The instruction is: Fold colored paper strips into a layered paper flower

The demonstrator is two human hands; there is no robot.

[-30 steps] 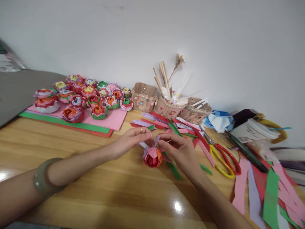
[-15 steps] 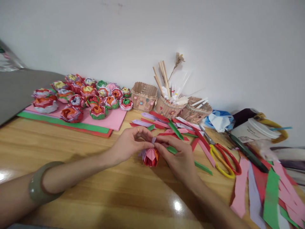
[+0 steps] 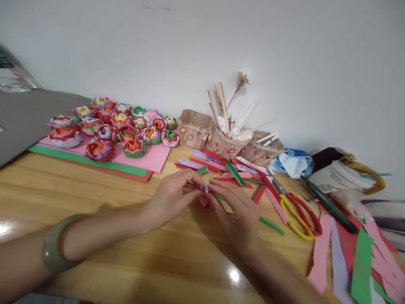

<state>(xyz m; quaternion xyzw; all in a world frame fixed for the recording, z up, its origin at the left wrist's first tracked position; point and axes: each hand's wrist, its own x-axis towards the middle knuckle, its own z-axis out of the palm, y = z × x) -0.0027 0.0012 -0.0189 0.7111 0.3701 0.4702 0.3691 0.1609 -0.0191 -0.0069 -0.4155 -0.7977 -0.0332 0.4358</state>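
Observation:
A small folded-paper flower (image 3: 204, 198), pinkish red with a lilac petal on top, is held between my two hands above the wooden table. My left hand (image 3: 177, 191) wears a ring and pinches the flower's left side between thumb and fingers. From the right, my right hand (image 3: 236, 207) presses its thumb and fingertips against the other side. Fingers cover much of the flower. Just behind the hands lie folded paper strips (image 3: 234, 172) in red, green, pink and lilac.
Finished paper flowers (image 3: 99, 150) rest on coloured paper sheets (image 3: 158, 158) at the left. Decorated baskets (image 3: 194, 126) stand along the wall, one with sticks. Scissors (image 3: 295, 215), a dark green pen-like tool (image 3: 330, 205), cut paper pieces (image 3: 362, 261) and a white lidded cup (image 3: 344, 175) lie right.
The flower has turned between my fingers, so its orange and red petals no longer face me and the lilac part sits on top. The whole view has shifted slightly.

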